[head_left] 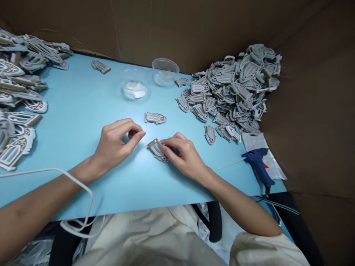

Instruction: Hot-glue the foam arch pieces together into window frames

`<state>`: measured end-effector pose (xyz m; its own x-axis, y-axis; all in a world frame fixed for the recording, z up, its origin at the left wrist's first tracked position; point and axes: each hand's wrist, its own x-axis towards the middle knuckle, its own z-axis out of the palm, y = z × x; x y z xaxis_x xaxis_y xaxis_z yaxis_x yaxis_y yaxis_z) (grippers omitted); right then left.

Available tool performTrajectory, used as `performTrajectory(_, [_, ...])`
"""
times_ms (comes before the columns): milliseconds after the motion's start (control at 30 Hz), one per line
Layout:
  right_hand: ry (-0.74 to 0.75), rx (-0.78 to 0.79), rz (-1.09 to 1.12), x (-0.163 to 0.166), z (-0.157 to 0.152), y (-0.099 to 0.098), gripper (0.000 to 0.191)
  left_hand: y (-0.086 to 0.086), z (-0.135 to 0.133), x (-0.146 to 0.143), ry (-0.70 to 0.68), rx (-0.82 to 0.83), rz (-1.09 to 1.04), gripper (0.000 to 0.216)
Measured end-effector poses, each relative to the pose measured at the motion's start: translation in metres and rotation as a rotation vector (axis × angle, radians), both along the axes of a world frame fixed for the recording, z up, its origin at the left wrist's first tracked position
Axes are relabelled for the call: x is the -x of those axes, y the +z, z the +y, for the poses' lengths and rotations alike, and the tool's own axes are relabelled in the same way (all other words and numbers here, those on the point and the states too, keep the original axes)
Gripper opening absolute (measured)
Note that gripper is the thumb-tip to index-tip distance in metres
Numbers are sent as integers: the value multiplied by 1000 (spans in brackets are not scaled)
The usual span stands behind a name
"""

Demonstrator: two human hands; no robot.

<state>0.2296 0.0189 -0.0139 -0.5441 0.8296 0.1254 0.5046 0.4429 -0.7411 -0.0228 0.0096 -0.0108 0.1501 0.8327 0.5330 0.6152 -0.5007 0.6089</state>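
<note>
Between thumb and fingers, my right hand (pixel 185 153) grips a small grey-and-white arched window-shaped piece (pixel 156 147) with a gold strip along its flat end. It is tilted over the blue table. To its left, my left hand (pixel 118 142) is closed, thumb and forefinger tips together; anything between them is too small or hidden to make out. Just beyond both hands lies another arched window piece (pixel 155 118), flat on the table and untouched.
A big heap of small arched pieces (pixel 230 85) fills the back right; larger ornate pieces (pixel 19 118) pile at left. Two clear plastic bowls (pixel 165 66) stand at the back, one holding white material. A blue glue gun (pixel 257 166) lies right. A white cable (pixel 77 181) crosses my left forearm.
</note>
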Motion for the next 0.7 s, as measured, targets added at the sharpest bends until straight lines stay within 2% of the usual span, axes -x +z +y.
performTrajectory(67, [18,-69,-47,2,12,-3,32,-1,4,3,57,22,-27,25])
performTrajectory(133, [-45,-183,-116,7,29,-6,34,-2,6,5,95,46,-58,27])
performTrajectory(200, [-98,-272,-200,15,49,-8,45,-1,7,7,108,57,-83,29])
performTrajectory(267, [-101,-285,-275,24,68,-11,58,1,6,8,104,55,-94,32])
performTrajectory(300, [-94,-272,-301,28,75,-12,58,2,6,8,96,50,-96,34])
performTrajectory(400, [-75,-250,-294,31,80,-14,27,5,3,7,68,36,-92,39])
performTrajectory(467, [-42,-318,-220,24,71,-14,9,4,2,6,54,22,-98,38])
performTrajectory(533, [5,-491,-152,14,57,-12,4,3,1,5,39,12,-106,35])
performTrajectory(700, [93,-1093,-24,-3,36,-2,9,-3,-3,0,-28,19,-144,8])
